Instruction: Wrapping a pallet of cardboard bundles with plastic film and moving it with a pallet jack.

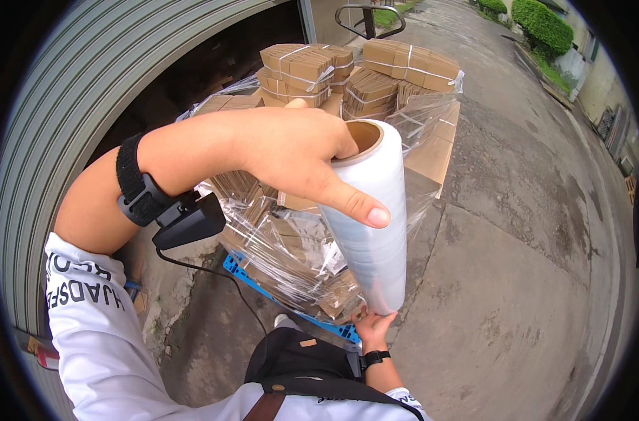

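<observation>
A tall roll of clear stretch film (376, 231) stands nearly upright between my two hands, leaning a little. My left hand (298, 151) grips its top end, fingers at the brown cardboard core and thumb pressed down the outer side. Beneath the roll, my right hand (374, 330) holds its bottom end; part of those fingers is hidden by the film. Just beyond is a load of flattened cardboard boxes (411, 64), tied in bundles with white straps. Clear film (263, 235) wraps the lower part of this load, which sits on a blue pallet (241, 272).
A grey roller shutter (60, 140) rises at the left beside a dark doorway. Behind the load stands a black looped handle (370, 24). Cracked concrete ground (502, 302) runs along the right. A thin black cable (228, 274) hangs from the device on my left wrist.
</observation>
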A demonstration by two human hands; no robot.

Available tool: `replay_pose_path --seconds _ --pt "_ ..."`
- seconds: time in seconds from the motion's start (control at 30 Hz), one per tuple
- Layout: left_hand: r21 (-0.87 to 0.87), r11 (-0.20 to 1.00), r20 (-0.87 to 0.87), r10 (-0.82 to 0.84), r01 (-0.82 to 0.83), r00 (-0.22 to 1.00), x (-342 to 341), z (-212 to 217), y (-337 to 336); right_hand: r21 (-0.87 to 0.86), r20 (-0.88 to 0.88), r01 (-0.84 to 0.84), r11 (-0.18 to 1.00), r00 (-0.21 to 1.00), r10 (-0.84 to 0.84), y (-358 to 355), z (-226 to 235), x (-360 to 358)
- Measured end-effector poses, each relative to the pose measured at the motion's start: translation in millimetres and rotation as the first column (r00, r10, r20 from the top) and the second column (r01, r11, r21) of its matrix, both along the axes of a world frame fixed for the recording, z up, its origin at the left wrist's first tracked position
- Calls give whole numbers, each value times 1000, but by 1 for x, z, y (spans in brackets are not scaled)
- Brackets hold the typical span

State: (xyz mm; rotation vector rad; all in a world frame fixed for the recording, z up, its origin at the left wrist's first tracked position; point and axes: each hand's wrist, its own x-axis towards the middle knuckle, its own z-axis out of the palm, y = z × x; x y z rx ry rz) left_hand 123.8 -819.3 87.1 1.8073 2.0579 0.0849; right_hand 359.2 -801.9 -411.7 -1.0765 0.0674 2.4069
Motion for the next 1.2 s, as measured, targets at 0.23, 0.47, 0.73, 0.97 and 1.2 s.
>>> replay_pose_path --seconds 0.23,0.47,0.73,0.97,1.2 --pt "-11 987 -138 -162 162 977 -51 -9 -38 -57 -95 165 985 981 -170 -57 16 -74" --pt "334 681 -325 -565 652 758 -153 -48 -86 43 -124 533 845 842 -525 -82 -13 -175" --pt "185 334 -259 -891 924 374 -210 -56 -100 337 383 -16 941 916 -121 -29 -47 -156" --pt "-110 751 -173 -660 651 731 -195 9 -106 196 21 165 967 985 -172 -154 -27 -262" --pt "-127 961 -322 -273 244 907 -232 48 -69 329 -147 -84 941 979 139 -186 29 -332"
